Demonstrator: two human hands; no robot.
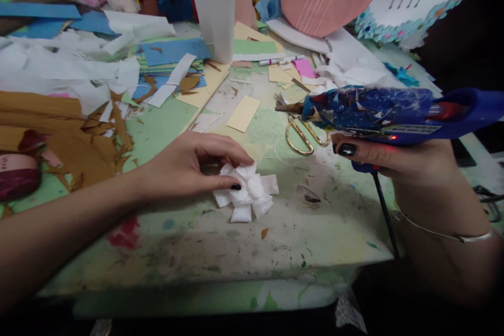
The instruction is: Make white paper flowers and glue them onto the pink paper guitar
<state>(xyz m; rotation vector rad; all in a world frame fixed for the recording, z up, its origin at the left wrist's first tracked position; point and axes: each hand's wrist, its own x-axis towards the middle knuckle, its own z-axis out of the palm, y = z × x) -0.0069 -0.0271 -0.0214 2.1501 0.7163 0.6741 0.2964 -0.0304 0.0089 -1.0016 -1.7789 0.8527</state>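
A white paper flower point(252, 191) with short, squared petals lies on the stained tabletop. My left hand point(197, 160) has its thumb and fingertips closed on the flower's left and top side. On the right, my right hand point(417, 168) grips a blue hot glue gun point(374, 110) by its handle, a small red light glowing on its side. The gun's nozzle points left, above the table and apart from the flower. Gold-handled scissors point(301, 136) lie just below the nozzle, their blades partly hidden behind it.
Brown crepe paper point(90, 152) and white paper scraps point(71, 71) cover the left side. A tall whitish post point(214, 10) stands at the back. Behind the gun is a pink guitar-like craft piece point(323, 0). A cream paper card point(243, 114) lies beyond the flower. The gun's black cord point(386, 215) hangs down.
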